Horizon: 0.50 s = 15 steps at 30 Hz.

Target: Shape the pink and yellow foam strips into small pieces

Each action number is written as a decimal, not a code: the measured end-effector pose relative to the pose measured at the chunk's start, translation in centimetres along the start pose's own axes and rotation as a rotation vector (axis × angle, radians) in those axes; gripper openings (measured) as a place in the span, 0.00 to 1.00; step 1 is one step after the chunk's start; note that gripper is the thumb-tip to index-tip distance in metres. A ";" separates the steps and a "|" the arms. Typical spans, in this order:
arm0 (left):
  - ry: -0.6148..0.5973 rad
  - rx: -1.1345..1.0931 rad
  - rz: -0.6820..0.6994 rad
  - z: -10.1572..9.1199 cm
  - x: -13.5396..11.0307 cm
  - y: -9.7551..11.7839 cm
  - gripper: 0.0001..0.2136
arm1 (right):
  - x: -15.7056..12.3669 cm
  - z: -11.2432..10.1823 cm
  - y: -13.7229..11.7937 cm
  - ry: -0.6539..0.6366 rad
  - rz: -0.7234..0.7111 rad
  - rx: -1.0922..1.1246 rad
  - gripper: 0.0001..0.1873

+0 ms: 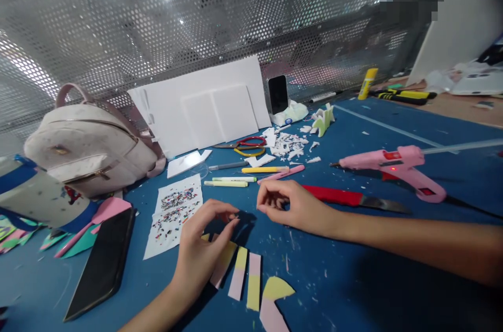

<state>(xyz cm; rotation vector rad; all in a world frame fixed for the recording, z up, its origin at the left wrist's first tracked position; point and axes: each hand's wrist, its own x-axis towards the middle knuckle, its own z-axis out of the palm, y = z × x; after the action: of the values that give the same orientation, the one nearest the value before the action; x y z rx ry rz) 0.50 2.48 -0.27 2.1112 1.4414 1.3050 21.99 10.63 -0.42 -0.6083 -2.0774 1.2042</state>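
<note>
My left hand (202, 240) is over the table beside a white sheet (151, 240) scattered with small shiny rhinestones (176, 206). Its thumb and forefinger come together round a tiny dark speck, too small to name. Just below it lie pink-and-yellow paper strips (238, 274) and a pink-and-yellow cut shape (275, 300). My right hand (293, 203) rests a little to the right, fingers curled and thumb against forefinger; anything between them is hidden or too small to see. Behind its wrist lies a red-handled knife (341, 196).
A pink glue gun (393, 164), its red light lit, lies at right. Pens (228, 181), scissors (247, 146) and white scraps (291, 146) are ahead. Leftward are a dark phone (102, 264) and a white backpack (94, 138). White boards (204, 107) lean on the mesh partition.
</note>
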 end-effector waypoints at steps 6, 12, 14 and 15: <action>-0.038 0.004 0.022 -0.1 -0.1 0.1 0.06 | -0.4 0.3 0.0 -0.024 -0.028 -0.047 0.02; -0.066 -0.017 0.027 -0.1 0.0 0.2 0.07 | -0.3 0.4 -0.1 -0.028 -0.004 -0.036 0.03; -0.073 -0.023 0.029 -0.1 0.0 0.2 0.07 | -0.3 0.4 -0.1 -0.026 0.008 -0.030 0.03; -0.074 -0.023 0.030 -0.1 0.0 0.1 0.07 | -0.3 0.4 -0.2 -0.025 0.010 -0.028 0.03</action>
<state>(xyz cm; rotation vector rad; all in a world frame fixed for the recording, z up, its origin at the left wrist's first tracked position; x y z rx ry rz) 0.52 2.43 -0.12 2.1502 1.3637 1.2345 21.88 10.14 -0.50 -0.6199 -2.1178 1.1961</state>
